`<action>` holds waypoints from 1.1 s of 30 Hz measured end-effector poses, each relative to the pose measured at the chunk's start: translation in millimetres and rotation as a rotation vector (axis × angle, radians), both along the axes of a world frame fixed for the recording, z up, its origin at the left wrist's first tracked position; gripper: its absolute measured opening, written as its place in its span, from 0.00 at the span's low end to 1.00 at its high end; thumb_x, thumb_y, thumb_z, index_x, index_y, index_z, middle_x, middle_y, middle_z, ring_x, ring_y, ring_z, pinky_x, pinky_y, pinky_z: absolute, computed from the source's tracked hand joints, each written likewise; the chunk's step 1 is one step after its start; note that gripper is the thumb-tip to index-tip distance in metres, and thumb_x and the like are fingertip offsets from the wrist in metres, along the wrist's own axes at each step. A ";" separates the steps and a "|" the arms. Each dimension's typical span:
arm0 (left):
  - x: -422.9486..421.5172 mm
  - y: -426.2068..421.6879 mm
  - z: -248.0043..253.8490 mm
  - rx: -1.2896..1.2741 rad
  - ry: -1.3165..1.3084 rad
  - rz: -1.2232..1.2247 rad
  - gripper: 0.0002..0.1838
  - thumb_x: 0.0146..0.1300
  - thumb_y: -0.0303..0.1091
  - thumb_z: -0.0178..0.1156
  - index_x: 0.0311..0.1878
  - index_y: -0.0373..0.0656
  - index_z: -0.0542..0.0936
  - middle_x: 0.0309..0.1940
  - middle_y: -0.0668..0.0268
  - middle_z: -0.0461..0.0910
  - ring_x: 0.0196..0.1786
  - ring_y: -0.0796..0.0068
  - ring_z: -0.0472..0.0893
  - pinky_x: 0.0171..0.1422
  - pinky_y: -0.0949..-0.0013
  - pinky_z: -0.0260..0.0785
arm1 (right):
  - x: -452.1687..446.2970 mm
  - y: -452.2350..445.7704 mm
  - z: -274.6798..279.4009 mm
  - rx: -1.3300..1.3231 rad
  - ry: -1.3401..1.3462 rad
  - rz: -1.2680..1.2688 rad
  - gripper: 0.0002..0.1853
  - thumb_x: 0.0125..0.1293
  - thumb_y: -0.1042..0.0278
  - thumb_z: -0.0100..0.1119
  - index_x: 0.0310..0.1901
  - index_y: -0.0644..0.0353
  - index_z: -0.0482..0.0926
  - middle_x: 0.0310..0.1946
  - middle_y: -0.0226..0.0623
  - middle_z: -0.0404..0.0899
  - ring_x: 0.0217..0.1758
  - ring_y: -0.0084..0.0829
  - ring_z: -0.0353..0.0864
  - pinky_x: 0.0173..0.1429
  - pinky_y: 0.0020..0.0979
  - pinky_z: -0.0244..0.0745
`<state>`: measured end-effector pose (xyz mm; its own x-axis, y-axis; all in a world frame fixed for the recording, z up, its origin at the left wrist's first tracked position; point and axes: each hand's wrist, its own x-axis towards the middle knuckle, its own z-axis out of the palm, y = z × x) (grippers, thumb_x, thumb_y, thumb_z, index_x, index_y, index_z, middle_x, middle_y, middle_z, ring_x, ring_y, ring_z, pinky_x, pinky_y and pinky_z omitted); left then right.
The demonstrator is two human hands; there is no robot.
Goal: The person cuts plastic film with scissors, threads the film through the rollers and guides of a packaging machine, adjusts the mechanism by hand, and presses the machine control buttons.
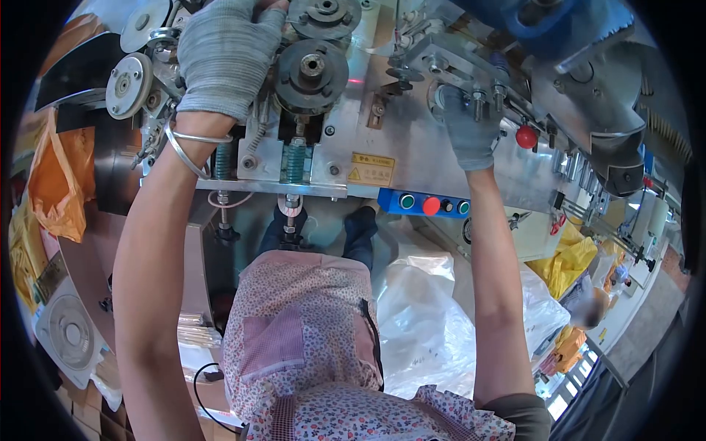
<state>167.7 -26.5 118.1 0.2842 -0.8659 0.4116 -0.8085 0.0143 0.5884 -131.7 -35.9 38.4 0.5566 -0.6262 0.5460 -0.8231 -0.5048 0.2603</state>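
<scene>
Machine (423,158); gloved left hand (226,62) beside dark wheels (311,73); gloved right hand (467,128) at metal fittings (479,95); cannot tell whether either grips.

Look at this, a small floral print on the apron (316,290), pink-edged, with a purplish patch pocket (272,344)! Grey gloves (228,62) up top, faintly ribbed. Red knob (526,137), bright as anything, and a blue button panel (423,203) with green and red buttons! Orange bag (65,180) on one side, yellow bag (566,257) on the other, plus green springs (295,163) and a yellow warning label (373,170).
</scene>
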 end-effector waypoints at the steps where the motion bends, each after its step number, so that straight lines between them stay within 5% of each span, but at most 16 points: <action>1: -0.2 0.2 -2.3 -0.039 -0.010 0.001 0.04 0.50 0.30 0.63 0.27 0.40 0.79 0.23 0.55 0.78 0.27 0.58 0.79 0.34 0.64 0.70 | -0.1 1.1 0.6 -0.055 0.033 -0.003 0.08 0.56 0.64 0.58 0.38 0.49 0.79 0.31 0.31 0.78 0.30 0.34 0.78 0.30 0.36 0.71; 4: -3.7 0.1 3.5 0.086 0.057 0.017 0.05 0.51 0.30 0.63 0.27 0.40 0.80 0.23 0.55 0.78 0.28 0.59 0.79 0.34 0.64 0.70 | -6.6 -1.0 -8.5 0.086 0.195 -0.096 0.11 0.53 0.59 0.61 0.39 0.48 0.76 0.44 0.36 0.76 0.49 0.35 0.74 0.51 0.40 0.69; 5: 17.5 -4.0 -20.1 0.143 -0.210 -0.078 0.14 0.58 0.47 0.60 0.36 0.47 0.81 0.24 0.61 0.79 0.28 0.61 0.78 0.34 0.64 0.68 | -4.1 -1.3 -11.6 0.045 0.202 -0.135 0.11 0.53 0.59 0.61 0.39 0.47 0.76 0.46 0.36 0.75 0.50 0.36 0.73 0.50 0.40 0.69; 8: 18.5 -1.2 -26.4 0.052 -0.192 -0.094 0.13 0.59 0.47 0.59 0.36 0.48 0.80 0.24 0.60 0.79 0.30 0.60 0.78 0.35 0.63 0.68 | 5.9 13.3 -9.1 0.002 0.043 -0.203 0.13 0.53 0.60 0.62 0.41 0.51 0.77 0.48 0.40 0.74 0.50 0.39 0.73 0.49 0.37 0.69; 10: 18.1 1.3 -18.5 0.119 -0.210 -0.100 0.12 0.58 0.45 0.58 0.36 0.47 0.80 0.28 0.58 0.80 0.32 0.55 0.79 0.36 0.60 0.69 | 22.9 43.6 39.9 0.494 -0.805 -0.302 0.14 0.55 0.66 0.61 0.44 0.57 0.76 0.47 0.42 0.74 0.49 0.40 0.73 0.50 0.36 0.69; 18: 13.2 1.2 -5.0 0.271 -0.278 -0.064 0.13 0.61 0.44 0.58 0.39 0.46 0.80 0.31 0.59 0.80 0.33 0.63 0.79 0.41 0.65 0.69 | -88.4 78.4 23.8 0.345 -0.747 -0.493 0.18 0.57 0.78 0.51 0.52 0.61 0.73 0.46 0.44 0.74 0.50 0.41 0.73 0.56 0.34 0.66; 21: 10.9 -1.2 -0.2 0.280 -0.395 -0.067 0.13 0.60 0.45 0.58 0.40 0.47 0.82 0.31 0.60 0.81 0.35 0.64 0.79 0.42 0.65 0.68 | -111.0 66.2 18.2 0.169 -0.517 -0.318 0.22 0.54 0.79 0.53 0.53 0.58 0.73 0.49 0.43 0.73 0.52 0.45 0.70 0.57 0.39 0.65; 25: 12.8 -4.9 2.6 0.335 -0.431 -0.060 0.13 0.60 0.44 0.58 0.39 0.46 0.82 0.32 0.57 0.79 0.39 0.60 0.78 0.44 0.62 0.67 | -133.3 55.5 8.7 0.114 -0.299 -0.314 0.21 0.50 0.75 0.59 0.49 0.53 0.76 0.47 0.35 0.73 0.52 0.39 0.69 0.57 0.39 0.63; 33: -3.2 2.0 9.7 0.295 -0.480 -0.048 0.11 0.59 0.39 0.59 0.37 0.42 0.81 0.32 0.57 0.78 0.38 0.58 0.77 0.44 0.62 0.66 | -145.8 41.9 -16.6 0.062 -0.239 -0.271 0.18 0.46 0.70 0.61 0.44 0.53 0.78 0.45 0.33 0.72 0.50 0.37 0.69 0.54 0.39 0.63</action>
<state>164.5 -24.5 127.8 0.0824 -0.9712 0.2236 -0.9889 -0.0519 0.1391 -277.5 6.0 21.8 0.2274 -0.7692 0.5972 -0.9629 -0.2691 0.0200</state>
